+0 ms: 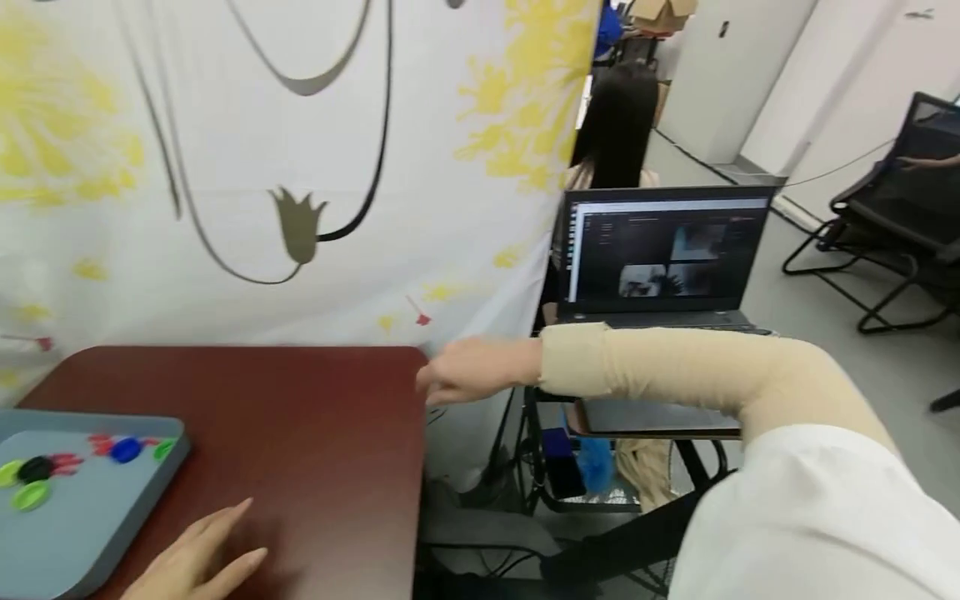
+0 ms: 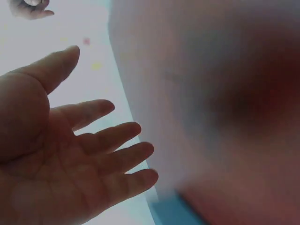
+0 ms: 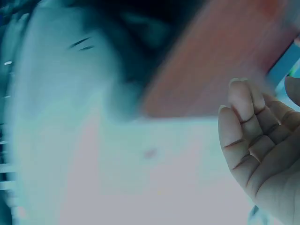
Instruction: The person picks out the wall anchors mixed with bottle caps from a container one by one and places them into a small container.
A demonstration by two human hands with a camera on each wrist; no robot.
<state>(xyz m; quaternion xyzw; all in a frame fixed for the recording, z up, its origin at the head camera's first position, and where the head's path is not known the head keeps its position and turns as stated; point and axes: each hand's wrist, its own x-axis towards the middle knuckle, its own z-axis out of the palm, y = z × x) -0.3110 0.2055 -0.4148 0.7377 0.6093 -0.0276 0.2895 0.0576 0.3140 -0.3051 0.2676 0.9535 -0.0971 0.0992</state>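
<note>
My left hand (image 1: 198,554) is at the near side of the dark red table (image 1: 322,433), just right of the blue-grey tray (image 1: 82,529). In the left wrist view its fingers are spread and the palm holds nothing. My right hand (image 1: 476,371) hovers around the table's far right corner, blurred in the head view. The right wrist view shows its fingers loosely bent, with no thing against the palm. Inside the tray lie a blue round piece (image 1: 126,450), a black round piece (image 1: 34,470), green round pieces (image 1: 30,496) and small red pieces (image 1: 66,463).
Behind the table hangs a white patterned cloth (image 1: 225,167). To the right, an open laptop (image 1: 667,250) stands beyond my right forearm. A cart shelf below holds a blue item (image 1: 596,462) and beige cloth (image 1: 648,467). A person (image 1: 618,125) sits behind, near a black chair (image 1: 900,183).
</note>
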